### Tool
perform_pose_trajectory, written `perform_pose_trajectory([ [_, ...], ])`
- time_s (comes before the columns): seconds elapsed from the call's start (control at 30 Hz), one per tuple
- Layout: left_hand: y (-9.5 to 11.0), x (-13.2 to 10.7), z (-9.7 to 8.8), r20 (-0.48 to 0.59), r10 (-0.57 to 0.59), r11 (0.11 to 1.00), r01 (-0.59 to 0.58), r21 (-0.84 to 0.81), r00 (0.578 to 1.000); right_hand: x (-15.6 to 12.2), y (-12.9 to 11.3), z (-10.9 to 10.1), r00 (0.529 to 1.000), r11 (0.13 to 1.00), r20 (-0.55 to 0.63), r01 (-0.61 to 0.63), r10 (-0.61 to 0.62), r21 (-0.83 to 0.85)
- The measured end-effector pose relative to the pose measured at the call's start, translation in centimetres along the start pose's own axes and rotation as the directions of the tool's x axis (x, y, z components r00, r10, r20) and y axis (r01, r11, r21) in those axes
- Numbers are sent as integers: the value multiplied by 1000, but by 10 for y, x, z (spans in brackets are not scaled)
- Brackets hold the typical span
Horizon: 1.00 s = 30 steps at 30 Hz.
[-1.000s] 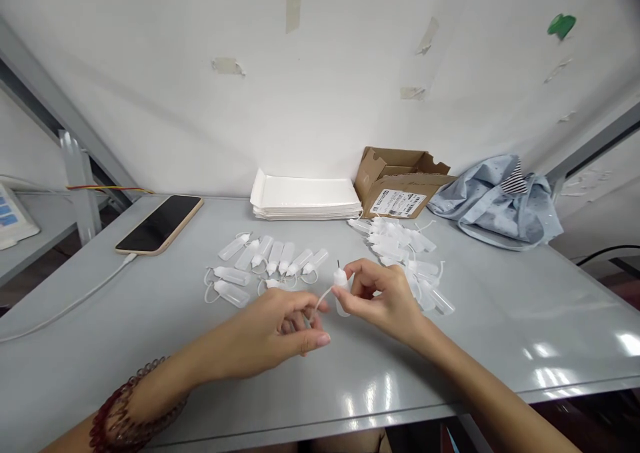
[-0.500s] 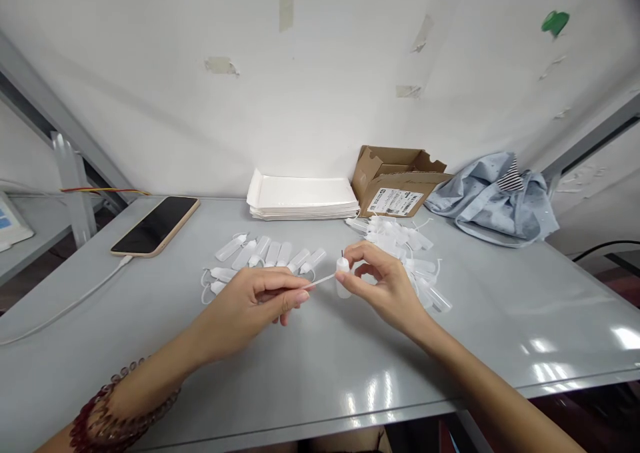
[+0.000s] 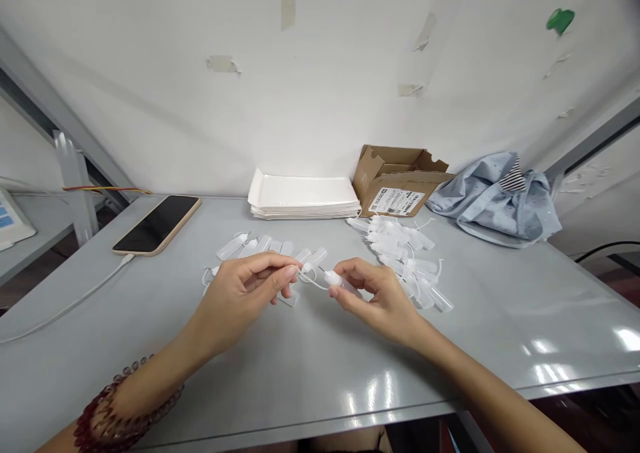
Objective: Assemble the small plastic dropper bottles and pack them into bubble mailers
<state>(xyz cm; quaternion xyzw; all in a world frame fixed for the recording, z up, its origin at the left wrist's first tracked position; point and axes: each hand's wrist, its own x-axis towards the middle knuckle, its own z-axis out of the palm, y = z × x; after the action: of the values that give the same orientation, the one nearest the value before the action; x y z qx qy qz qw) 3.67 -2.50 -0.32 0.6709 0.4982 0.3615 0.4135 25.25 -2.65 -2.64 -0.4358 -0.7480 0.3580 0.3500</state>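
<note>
Fingers and thumb of my right hand (image 3: pixel 376 300) are closed around a small translucent needle-tip bottle (image 3: pixel 334 278), tilted with its white top and thin metal tip toward the upper left. A thin white cap strap (image 3: pixel 314 283) curves from the bottle's neck to my left hand (image 3: pixel 245 290), which pinches its far end; the cap itself is hidden by the fingertips. Behind my left hand lies a loose row of similar small bottles (image 3: pixel 233 246), partly covered by it. A heap of more such bottles (image 3: pixel 393 248) lies behind and right of my right hand.
A stack of white envelopes (image 3: pixel 306 196) and an open cardboard box (image 3: pixel 395 190) stand against the wall. Light blue cloth (image 3: pixel 500 203) lies at the back right. On the left, a phone (image 3: pixel 157 225) is attached to a white cable (image 3: pixel 75 306) on the grey table (image 3: pixel 280 386).
The bottle has gone from upright to tilted left in my right hand. My left hand has shifted slightly left and up, and the strap now bends in a curve.
</note>
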Motion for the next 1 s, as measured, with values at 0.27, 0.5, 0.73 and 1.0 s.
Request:
perform_pose_trajectory([
  [0.27,0,-2,2,109,6,1000,-9,28,994,-3,-5,1,991,990,39,127,-124,-65],
  [0.5,1,-1,3,168,44,996,-56,64,985,-4,-5,1,989,987,52,144,-140,-73],
  [0.73,2,-2,4,184,39,994,-56,91,982,-5,-2,4,987,987,70,150,-145,-65],
  [1.0,0,-2,4,176,49,996,-62,68,983,-5,-4,4,985,985,51,167,-164,-44],
])
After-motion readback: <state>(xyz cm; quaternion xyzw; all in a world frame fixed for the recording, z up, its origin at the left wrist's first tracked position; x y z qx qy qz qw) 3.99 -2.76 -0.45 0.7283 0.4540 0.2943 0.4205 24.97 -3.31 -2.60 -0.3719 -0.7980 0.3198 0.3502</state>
